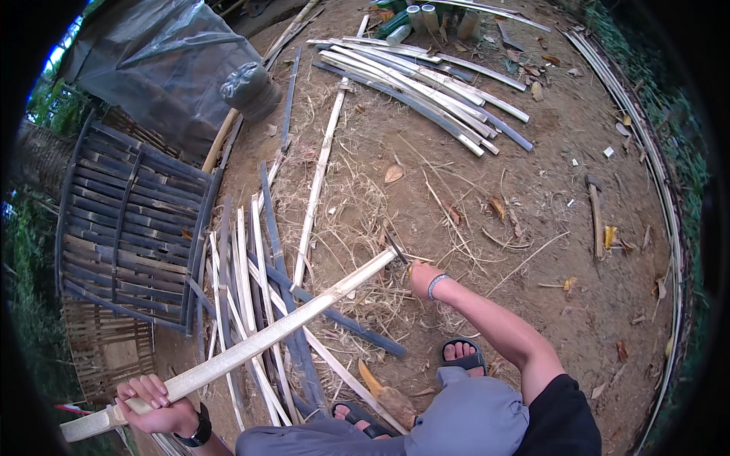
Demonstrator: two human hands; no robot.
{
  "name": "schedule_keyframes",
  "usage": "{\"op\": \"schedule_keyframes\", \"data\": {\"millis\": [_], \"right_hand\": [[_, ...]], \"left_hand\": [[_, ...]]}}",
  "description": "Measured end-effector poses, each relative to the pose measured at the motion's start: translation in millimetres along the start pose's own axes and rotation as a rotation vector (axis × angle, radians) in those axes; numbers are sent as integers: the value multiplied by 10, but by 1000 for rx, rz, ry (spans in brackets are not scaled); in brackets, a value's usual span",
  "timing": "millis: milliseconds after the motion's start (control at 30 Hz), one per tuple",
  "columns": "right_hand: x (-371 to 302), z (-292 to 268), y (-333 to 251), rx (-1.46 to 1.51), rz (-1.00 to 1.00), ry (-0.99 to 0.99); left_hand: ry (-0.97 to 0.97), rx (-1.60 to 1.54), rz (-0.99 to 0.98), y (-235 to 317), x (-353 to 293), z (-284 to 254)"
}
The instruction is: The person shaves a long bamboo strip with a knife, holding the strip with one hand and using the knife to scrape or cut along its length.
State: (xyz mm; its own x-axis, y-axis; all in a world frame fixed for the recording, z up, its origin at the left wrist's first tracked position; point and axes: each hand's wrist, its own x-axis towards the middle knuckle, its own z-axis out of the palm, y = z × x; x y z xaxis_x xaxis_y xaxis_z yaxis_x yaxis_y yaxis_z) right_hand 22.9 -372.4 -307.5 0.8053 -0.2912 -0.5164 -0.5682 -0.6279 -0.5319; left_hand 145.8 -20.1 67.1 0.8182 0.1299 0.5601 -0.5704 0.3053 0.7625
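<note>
My left hand (pixel 158 408) is wrapped round the near end of a long, pale split-bamboo strip (pixel 281 327), which slants up to the right across my lap. At the strip's far end, my right hand (pixel 426 280) grips a knife (pixel 395 245) by its handle; the dark blade lies against the strip's tip. Most of the handle is hidden in my fingers. Under the strip, several more bamboo slats (pixel 251 266), pale and dark, lie in a loose pile on the ground.
More split bamboo (pixel 433 83) lies stacked at the far side. A bamboo slat bench (pixel 133 220) stands at left beside a filled plastic bag (pixel 249 90). A hammer-like tool (pixel 595 216) lies on the dirt at right. Thin shavings (pixel 357 205) litter the ground, and long poles (pixel 646 144) edge the right side.
</note>
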Motion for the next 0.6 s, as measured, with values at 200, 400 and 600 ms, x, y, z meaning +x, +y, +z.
{"op": "schedule_keyframes", "data": {"millis": [200, 400, 600], "right_hand": [[-122, -263, -200, 449, -152, 402], [202, -95, -196, 429, -275, 431], [315, -70, -224, 272, -270, 394]], "left_hand": [[50, 24, 3, 7, -28, -116], [-41, -21, 19, 58, -44, -17], [-74, -23, 14, 77, -51, -26]]}}
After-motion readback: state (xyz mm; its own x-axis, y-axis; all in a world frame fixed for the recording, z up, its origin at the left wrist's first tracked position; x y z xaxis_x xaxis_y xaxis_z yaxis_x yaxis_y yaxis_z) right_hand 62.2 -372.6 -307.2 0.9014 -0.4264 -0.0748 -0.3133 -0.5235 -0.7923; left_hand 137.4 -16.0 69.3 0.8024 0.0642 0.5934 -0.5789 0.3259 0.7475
